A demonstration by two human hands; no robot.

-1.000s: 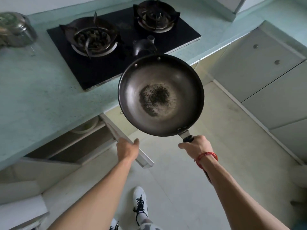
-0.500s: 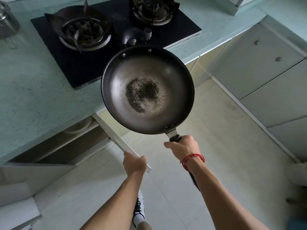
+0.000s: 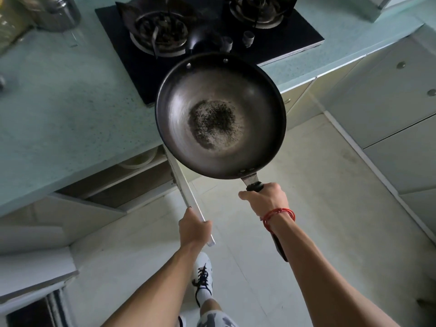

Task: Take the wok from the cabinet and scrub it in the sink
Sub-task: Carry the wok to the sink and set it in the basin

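Note:
A dark round wok (image 3: 254,95) with a burnt, speckled patch in its bottom hangs in the air in front of the counter edge. My right hand (image 3: 265,199) is shut on its black handle, a red string around the wrist. My left hand (image 3: 194,228) grips the outer edge of the open cabinet door (image 3: 186,192), which swings out below the counter. The cabinet (image 3: 122,182) under the counter stands open, with a pale bowl on its shelf. No sink is in view.
A black two-burner gas hob (image 3: 210,27) sits on the pale green counter (image 3: 70,109) behind the wok. Metal pots stand at the far left corner. Closed cabinets (image 3: 389,102) line the right side. My white shoe (image 3: 204,277) is on the tiled floor.
The wok has stayed raised in my right hand in front of the hob. My left hand has slid along the cabinet door toward its outer end, and my view has shifted slightly.

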